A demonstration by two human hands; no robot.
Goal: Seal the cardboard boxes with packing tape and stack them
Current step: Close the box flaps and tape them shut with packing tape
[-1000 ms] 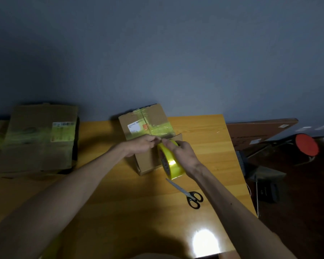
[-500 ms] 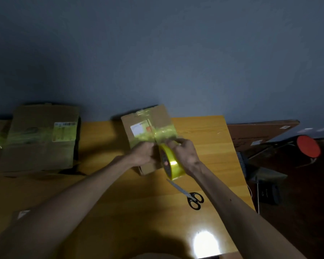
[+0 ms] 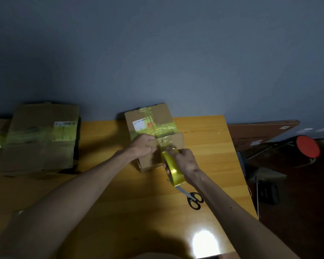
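A small cardboard box [image 3: 163, 116] with a white label and yellowish tape strips stands on the wooden table [image 3: 209, 143], near its far edge. My left hand [image 3: 143, 146] presses on the box's near top edge, fingers curled over the flap. My right hand [image 3: 185, 161] grips a roll of yellow packing tape [image 3: 173, 171] held against the box's front face. A strip of tape runs from the roll up over the top seam.
Black-handled scissors [image 3: 192, 198] lie on the table just right of my right forearm. A larger taped cardboard box [image 3: 39, 139] sits at the far left. A flat cardboard sheet [image 3: 258, 131] and a red stool [image 3: 307, 146] are off the table's right edge.
The tape roll has moved down from the box's top edge along its front face, drawing tape out. My left hand shifted onto the near top edge.
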